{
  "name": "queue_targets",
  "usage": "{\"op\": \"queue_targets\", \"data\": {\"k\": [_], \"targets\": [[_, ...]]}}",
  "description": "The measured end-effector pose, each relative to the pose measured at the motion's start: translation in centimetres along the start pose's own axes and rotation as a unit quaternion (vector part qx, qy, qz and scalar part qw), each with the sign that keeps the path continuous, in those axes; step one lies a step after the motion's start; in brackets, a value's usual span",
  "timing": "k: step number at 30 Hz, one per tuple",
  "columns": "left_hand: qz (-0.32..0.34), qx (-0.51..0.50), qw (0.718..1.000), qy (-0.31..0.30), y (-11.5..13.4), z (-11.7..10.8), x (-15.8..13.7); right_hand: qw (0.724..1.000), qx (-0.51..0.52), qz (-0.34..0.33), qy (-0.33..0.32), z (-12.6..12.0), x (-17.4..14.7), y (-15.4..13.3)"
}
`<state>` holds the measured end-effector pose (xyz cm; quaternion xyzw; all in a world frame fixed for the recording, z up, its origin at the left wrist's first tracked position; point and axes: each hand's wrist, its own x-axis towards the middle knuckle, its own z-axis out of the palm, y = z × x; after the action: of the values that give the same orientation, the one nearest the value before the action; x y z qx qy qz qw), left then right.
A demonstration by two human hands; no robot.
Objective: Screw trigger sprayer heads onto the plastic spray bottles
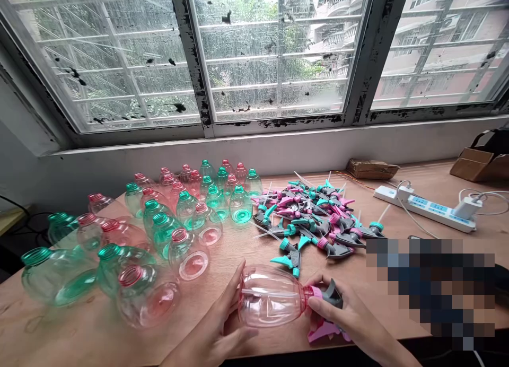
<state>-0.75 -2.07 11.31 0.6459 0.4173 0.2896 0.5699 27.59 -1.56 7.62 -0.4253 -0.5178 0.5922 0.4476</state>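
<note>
A clear pink spray bottle (270, 295) lies on its side in the air above the table's front edge, its base to the left. My left hand (226, 316) cups the base end, fingers behind and thumb below. At the neck, my right hand (338, 308) is closed on the pink collar of a grey and pink trigger sprayer (328, 300). The sprayer sits at the bottle's mouth, with its dip tube showing inside. Whether the collar is fully tightened cannot be seen. A pink trigger points down below my right hand.
Several open pink and green bottles (159, 234) stand on the left of the wooden table (222, 271). A heap of trigger sprayers (310, 208) lies centre right. Behind it are a power strip (425, 208) and cardboard boxes (371, 169). A blurred patch covers the right.
</note>
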Motion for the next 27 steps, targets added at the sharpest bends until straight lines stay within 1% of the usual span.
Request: {"op": "queue_targets", "data": {"k": [4, 7, 9, 13, 15, 20, 24, 27], "targets": [[-0.024, -0.018, 0.999, -0.010, -0.4, -0.3, 0.0, 1.000, -0.002, 0.004, -0.005, -0.1, 0.0, -0.2], [-0.034, 0.030, 0.999, -0.002, -0.7, -0.6, 0.1, 1.000, -0.002, 0.007, -0.002, 0.0, -0.1, -0.3], [-0.027, 0.051, 0.998, -0.012, -1.0, -0.8, 0.1, 1.000, 0.003, 0.007, -0.002, 0.0, -0.1, -0.3], [0.004, 0.046, 0.999, -0.028, -1.6, -0.9, 0.0, 1.000, 0.010, 0.004, -0.011, 0.0, 0.0, -0.1], [0.002, 0.044, 0.999, -0.021, -1.7, -0.9, 0.0, 1.000, 0.004, -0.001, -0.012, 0.0, 0.0, -0.1], [-0.013, -0.027, 0.999, -0.015, -1.2, -0.6, -0.1, 1.000, 0.004, 0.006, -0.022, -0.1, 0.0, -0.2], [-0.028, -0.014, 0.999, -0.011, -0.9, -0.4, -0.1, 1.000, -0.003, -0.001, -0.016, -0.1, 0.0, -0.3], [-0.010, -0.004, 1.000, -0.002, -1.0, -0.4, 0.0, 1.000, 0.006, 0.004, -0.017, -0.1, 0.0, -0.2]]}}
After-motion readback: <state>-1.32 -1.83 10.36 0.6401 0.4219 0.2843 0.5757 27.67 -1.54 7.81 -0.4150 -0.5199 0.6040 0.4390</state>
